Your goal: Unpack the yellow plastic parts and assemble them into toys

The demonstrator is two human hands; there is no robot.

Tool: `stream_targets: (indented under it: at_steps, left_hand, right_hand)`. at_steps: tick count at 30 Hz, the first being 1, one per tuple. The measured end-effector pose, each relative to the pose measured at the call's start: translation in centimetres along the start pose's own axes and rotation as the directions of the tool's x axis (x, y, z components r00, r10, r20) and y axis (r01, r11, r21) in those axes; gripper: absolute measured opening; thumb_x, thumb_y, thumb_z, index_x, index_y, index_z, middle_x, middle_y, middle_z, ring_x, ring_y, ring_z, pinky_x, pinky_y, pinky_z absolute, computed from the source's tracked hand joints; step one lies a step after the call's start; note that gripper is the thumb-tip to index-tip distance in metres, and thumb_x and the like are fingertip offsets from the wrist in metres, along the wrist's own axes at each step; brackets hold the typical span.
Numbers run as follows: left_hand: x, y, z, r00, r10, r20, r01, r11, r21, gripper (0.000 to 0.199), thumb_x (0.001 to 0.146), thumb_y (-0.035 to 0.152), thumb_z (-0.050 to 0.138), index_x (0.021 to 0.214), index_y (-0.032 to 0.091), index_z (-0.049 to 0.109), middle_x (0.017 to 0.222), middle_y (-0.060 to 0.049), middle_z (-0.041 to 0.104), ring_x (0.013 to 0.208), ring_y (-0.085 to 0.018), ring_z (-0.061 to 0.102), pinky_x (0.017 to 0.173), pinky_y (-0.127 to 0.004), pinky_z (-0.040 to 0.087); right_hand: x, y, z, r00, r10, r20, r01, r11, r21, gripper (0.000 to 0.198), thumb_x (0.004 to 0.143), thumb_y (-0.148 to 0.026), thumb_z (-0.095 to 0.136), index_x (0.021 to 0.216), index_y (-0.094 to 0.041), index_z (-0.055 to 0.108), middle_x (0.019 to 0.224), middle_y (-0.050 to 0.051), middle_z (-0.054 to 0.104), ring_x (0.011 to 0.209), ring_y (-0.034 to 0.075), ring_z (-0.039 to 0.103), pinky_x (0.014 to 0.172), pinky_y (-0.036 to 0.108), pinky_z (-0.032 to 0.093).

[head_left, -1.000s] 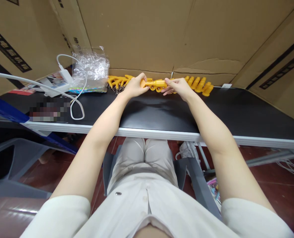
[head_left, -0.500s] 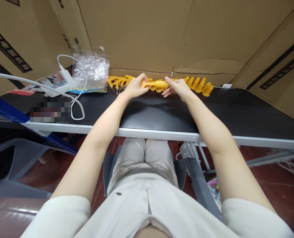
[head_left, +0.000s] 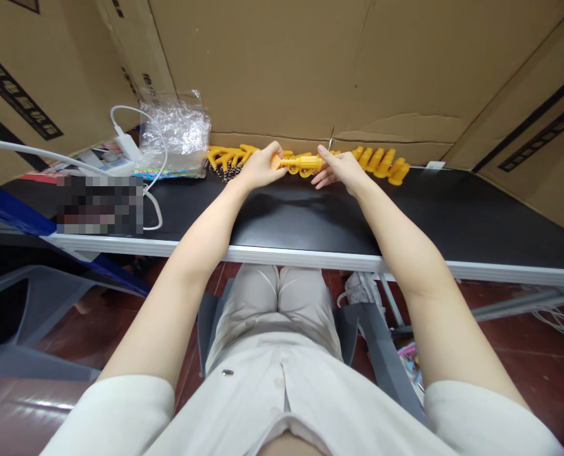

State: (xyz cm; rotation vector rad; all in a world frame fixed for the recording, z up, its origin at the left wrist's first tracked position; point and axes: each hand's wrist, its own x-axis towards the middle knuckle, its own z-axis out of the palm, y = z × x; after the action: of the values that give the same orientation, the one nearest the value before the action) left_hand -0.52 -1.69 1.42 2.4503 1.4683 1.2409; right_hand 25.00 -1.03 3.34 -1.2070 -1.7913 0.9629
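Observation:
Both of my hands hold a yellow plastic piece over the back of the black tabletop. My left hand (head_left: 262, 167) is closed, pinching its orange-looking left end between thumb and fingers. A threaded-looking stem runs from there into a ribbed yellow cylinder (head_left: 309, 163). My right hand (head_left: 339, 171) grips the right end of that cylinder, its lower fingers loosely extended; its fingers partly hide this end. Left of my hands lie yellow branching pieces (head_left: 225, 154) with small metal chains (head_left: 225, 172). To the right stands a row of yellow tapered cylinders (head_left: 379, 163). More yellow rings show behind the held piece.
Cardboard walls (head_left: 291, 69) enclose the back and sides of the black table (head_left: 305, 221). A clear plastic bag (head_left: 175, 130), a white cable (head_left: 161, 218) and a white plug (head_left: 128, 145) are at the left. A thin pointed metal tool (head_left: 331, 139) leans behind my right hand.
My right hand and the ribbed cylinder have shifted very slightly to the right. My left hand stays almost still.

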Motion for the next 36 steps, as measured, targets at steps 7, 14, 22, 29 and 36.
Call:
stream_targets:
  at_steps: [7, 14, 22, 29, 36]
  left_hand:
    - [0.2, -0.6, 0.0, 1.000, 0.004, 0.002, -0.004, 1.000, 0.002, 0.026, 0.082, 0.026, 0.075, 0.098, 0.025, 0.056, 0.089, -0.003, 0.068, 0.092, -0.028, 0.072, 0.092, -0.043, 0.053]
    - [0.3, -0.8, 0.1, 1.000, 0.017, -0.010, -0.017, 1.000, -0.003, 0.027, 0.082, 0.027, 0.076, 0.097, 0.025, 0.055, 0.086, -0.002, 0.066, 0.087, -0.026, 0.070, 0.091, -0.043, 0.054]
    - [0.2, -0.9, 0.0, 1.000, 0.001, 0.006, -0.001, 1.000, -0.014, 0.025, 0.081, 0.028, 0.075, 0.099, 0.025, 0.058, 0.087, -0.003, 0.068, 0.089, -0.027, 0.071, 0.091, -0.043, 0.054]
    - [0.1, -0.4, -0.1, 1.000, 0.000, -0.008, 0.000, 0.999, -0.043, 0.025, 0.082, 0.029, 0.076, 0.101, 0.026, 0.059, 0.088, -0.003, 0.069, 0.091, -0.027, 0.071, 0.093, -0.044, 0.054]
    - [0.0, -0.2, -0.3, 1.000, -0.027, 0.007, 0.027, 0.999, -0.018, 0.024, 0.080, 0.027, 0.075, 0.098, 0.026, 0.059, 0.086, -0.003, 0.067, 0.091, -0.028, 0.071, 0.092, -0.046, 0.055]
  right_hand:
    - [-0.9, -1.1, -0.6, 0.999, -0.019, 0.037, 0.019, 1.000, 0.008, 0.068, 0.089, -0.076, 0.073, 0.127, -0.019, 0.073, 0.116, 0.013, 0.079, 0.085, 0.026, 0.082, 0.088, 0.041, 0.068]
    - [-1.0, -1.1, -0.5, 0.997, -0.058, 0.049, 0.058, 0.998, 0.009, 0.052, 0.087, -0.050, 0.087, 0.125, -0.019, 0.072, 0.115, 0.011, 0.080, 0.086, 0.022, 0.081, 0.095, 0.042, 0.066]
    - [-1.1, -1.2, -0.5, 0.997, -0.066, 0.036, 0.064, 0.997, 0.034, 0.043, 0.086, -0.050, 0.087, 0.115, -0.021, 0.073, 0.109, 0.010, 0.080, 0.085, 0.023, 0.080, 0.091, 0.042, 0.068]
    - [-0.9, -0.9, -0.4, 0.997, -0.065, 0.037, 0.064, 0.997, 0.041, 0.049, 0.085, -0.060, 0.085, 0.112, -0.021, 0.074, 0.102, 0.011, 0.079, 0.084, 0.024, 0.079, 0.089, 0.042, 0.067]
    - [-0.9, -0.9, -0.4, 0.997, -0.061, 0.042, 0.059, 0.997, 0.052, 0.054, 0.085, -0.069, 0.081, 0.111, -0.022, 0.075, 0.102, 0.011, 0.079, 0.083, 0.024, 0.079, 0.089, 0.043, 0.068]
